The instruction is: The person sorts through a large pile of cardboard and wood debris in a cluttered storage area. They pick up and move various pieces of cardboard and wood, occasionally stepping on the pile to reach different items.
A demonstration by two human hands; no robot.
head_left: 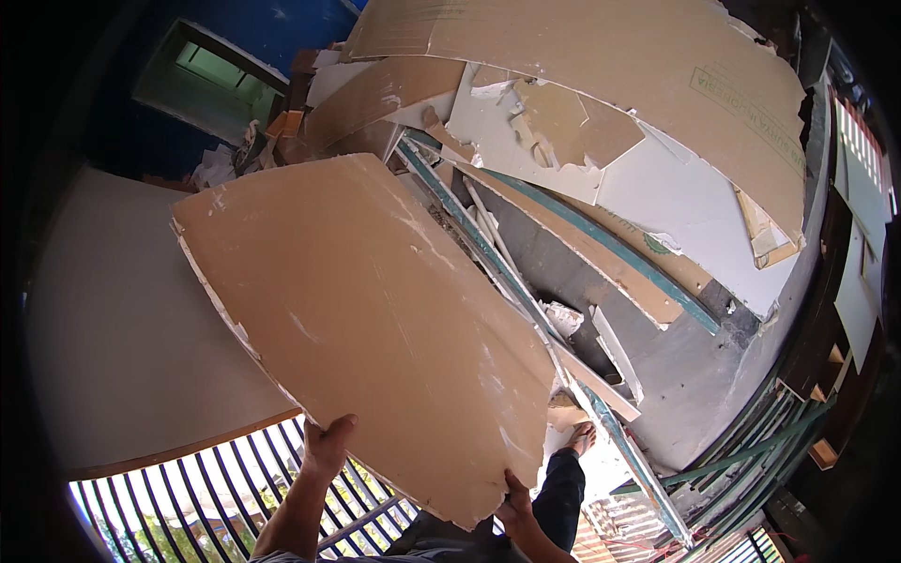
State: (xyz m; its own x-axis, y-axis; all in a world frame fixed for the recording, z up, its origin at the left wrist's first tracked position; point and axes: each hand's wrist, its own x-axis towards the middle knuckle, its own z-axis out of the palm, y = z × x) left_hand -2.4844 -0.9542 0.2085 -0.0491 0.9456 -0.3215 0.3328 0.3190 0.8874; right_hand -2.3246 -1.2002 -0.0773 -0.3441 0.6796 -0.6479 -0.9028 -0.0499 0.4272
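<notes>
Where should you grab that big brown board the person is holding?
The brown board is broad and flat, so its near edge probably suits gripping best, from the person's side, with left hand and right hand spread apart. It's chipped, so grip gently.

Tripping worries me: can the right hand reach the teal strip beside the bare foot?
Probably not now: the right hand grips the plasterboard sheet, and a leg separates hand from teal strip.

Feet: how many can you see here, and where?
1: a bare foot, just right of the near end of the brown board that the left hand and right hand hold. Another may be hidden beneath the board.
</notes>
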